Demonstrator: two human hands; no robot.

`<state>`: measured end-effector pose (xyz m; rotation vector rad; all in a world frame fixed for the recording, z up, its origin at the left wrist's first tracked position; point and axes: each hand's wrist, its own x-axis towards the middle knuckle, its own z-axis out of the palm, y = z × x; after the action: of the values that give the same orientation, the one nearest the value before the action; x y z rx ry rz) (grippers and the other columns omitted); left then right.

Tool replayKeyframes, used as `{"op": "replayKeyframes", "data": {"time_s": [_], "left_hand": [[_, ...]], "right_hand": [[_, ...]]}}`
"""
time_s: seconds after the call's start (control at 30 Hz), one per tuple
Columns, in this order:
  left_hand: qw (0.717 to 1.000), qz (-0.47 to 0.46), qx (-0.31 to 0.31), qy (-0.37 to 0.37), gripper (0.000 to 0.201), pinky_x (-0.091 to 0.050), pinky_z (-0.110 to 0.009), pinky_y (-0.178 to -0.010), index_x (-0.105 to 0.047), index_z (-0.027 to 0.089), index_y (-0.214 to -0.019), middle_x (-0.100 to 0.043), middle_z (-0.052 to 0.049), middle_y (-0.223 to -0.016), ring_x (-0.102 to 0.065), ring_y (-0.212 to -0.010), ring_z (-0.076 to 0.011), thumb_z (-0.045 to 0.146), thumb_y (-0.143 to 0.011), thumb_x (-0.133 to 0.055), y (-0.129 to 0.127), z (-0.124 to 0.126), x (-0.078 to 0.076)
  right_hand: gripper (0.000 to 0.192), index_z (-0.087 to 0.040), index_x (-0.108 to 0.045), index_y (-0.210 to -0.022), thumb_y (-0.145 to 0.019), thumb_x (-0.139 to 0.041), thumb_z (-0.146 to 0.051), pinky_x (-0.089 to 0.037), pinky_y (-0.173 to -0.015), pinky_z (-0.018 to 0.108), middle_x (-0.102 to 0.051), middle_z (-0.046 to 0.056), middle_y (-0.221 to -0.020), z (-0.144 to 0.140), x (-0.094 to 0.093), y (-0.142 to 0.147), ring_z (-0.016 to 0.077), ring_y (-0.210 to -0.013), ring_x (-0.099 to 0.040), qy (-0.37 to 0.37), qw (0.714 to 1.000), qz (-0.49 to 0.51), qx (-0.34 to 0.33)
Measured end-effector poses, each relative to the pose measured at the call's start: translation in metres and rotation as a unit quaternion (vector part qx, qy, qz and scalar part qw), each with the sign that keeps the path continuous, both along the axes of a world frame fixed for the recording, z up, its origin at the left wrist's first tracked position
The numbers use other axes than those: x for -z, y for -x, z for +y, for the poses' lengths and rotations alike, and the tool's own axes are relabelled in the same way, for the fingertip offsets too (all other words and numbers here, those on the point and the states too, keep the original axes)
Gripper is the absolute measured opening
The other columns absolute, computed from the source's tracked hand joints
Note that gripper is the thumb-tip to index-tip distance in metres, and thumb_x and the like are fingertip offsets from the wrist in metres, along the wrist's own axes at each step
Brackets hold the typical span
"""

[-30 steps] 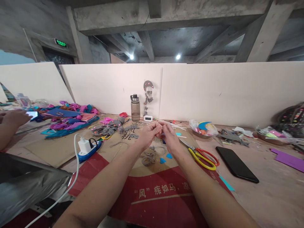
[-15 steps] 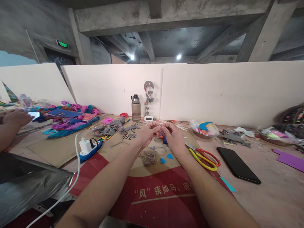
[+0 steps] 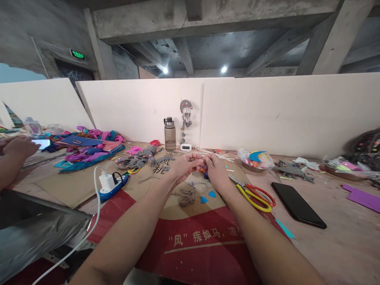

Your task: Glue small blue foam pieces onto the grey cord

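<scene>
My left hand and my right hand meet above the middle of the cardboard sheet, fingertips pinched together. Whatever lies between them is too small to name. Just below my fingers is a dark blue object, partly covered by the right hand. Closer to me on the cardboard lie a loose coil of grey cord and two small blue pieces, one a heart-like blue cutout. Beside my right wrist rest scissors with one red and one yellow handle.
A black phone lies at the right. Behind my hands stand a water bottle, a small white clock and a hanging grey moon ornament. A blue power strip with a white cable is at left; another person's hand holds a lit phone.
My right hand's fingers have shifted slightly and curl more at the pinch. My left hand stays nearly in place. The other person's phone has moved a little left.
</scene>
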<state>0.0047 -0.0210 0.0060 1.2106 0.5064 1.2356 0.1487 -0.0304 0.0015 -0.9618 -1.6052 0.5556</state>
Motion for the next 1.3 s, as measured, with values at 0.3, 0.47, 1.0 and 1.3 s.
{"op": "replayKeyframes", "data": {"time_s": [0.3, 0.47, 1.0, 1.3], "left_hand": [[0.999, -0.037, 0.007, 0.000, 0.033, -0.043, -0.019, -0.055, -0.068, 0.011, -0.090, -0.066, -0.002, -0.073, -0.054, -0.055, -0.0053, 0.023, -0.063, -0.084, 0.003, -0.002, -0.005], [0.999, -0.037, 0.015, -0.007, 0.036, -0.042, -0.018, -0.055, -0.071, 0.010, -0.091, -0.065, -0.003, -0.076, -0.052, -0.056, -0.0040, 0.027, -0.063, -0.085, 0.002, -0.003, -0.005], [0.999, -0.004, 0.030, -0.036, 0.040, -0.042, -0.022, -0.057, -0.067, 0.013, -0.093, -0.067, -0.003, -0.078, -0.056, -0.056, -0.0075, 0.028, -0.061, -0.086, 0.004, -0.002, -0.002], [0.998, -0.027, 0.031, -0.041, 0.036, -0.042, -0.020, -0.058, -0.070, 0.011, -0.093, -0.063, -0.002, -0.076, -0.052, -0.058, -0.0057, 0.030, -0.065, -0.084, 0.010, 0.006, 0.000]], "right_hand": [[0.028, -0.024, -0.058, -0.084, -0.093, -0.043, -0.045, -0.044, -0.061, 0.031, -0.060, 0.001, -0.071, -0.014, -0.009, 0.000, 0.0165, -0.064, -0.055, -0.030, 0.996, 0.069, -0.048], [0.014, -0.022, -0.062, -0.089, -0.089, -0.053, -0.033, -0.046, -0.075, 0.033, -0.065, 0.004, -0.088, -0.017, -0.012, 0.001, 0.0189, -0.081, -0.059, -0.086, 0.996, -0.010, -0.024], [0.031, -0.025, -0.050, -0.072, -0.094, -0.037, -0.044, -0.038, -0.056, 0.030, -0.050, -0.001, -0.060, -0.014, -0.009, -0.003, 0.0168, -0.057, -0.047, -0.027, 0.998, 0.044, -0.035], [0.017, -0.023, -0.061, -0.093, -0.091, -0.050, -0.035, -0.046, -0.072, 0.031, -0.065, 0.004, -0.088, -0.022, -0.012, 0.001, 0.0184, -0.080, -0.059, -0.098, 0.994, -0.036, -0.045]]}}
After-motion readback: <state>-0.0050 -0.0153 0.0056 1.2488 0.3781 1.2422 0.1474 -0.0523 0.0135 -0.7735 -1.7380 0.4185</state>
